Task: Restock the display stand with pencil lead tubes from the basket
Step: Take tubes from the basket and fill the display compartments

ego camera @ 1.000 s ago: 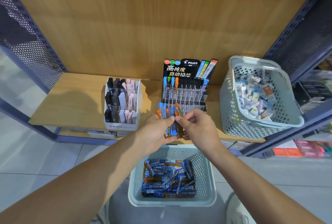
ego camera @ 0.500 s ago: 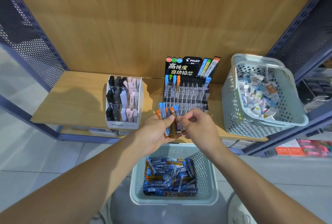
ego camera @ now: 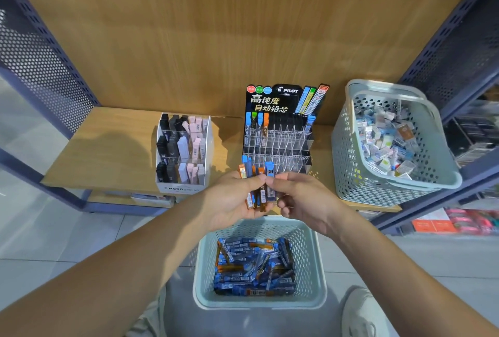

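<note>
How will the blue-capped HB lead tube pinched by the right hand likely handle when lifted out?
Probably stiff: the HB tube stands straight though the right hand pinches it at one spot only. Likely light, since the left hand grips a bunch of tubes at once. Its smooth-looking plastic may slip.

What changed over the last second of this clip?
The right hand has drawn a blue-capped HB tube slightly rightward to the edge of the bunch of tubes, which the left hand grips. The display stand, floor basket, shelf basket and MONO box look unchanged.
</note>
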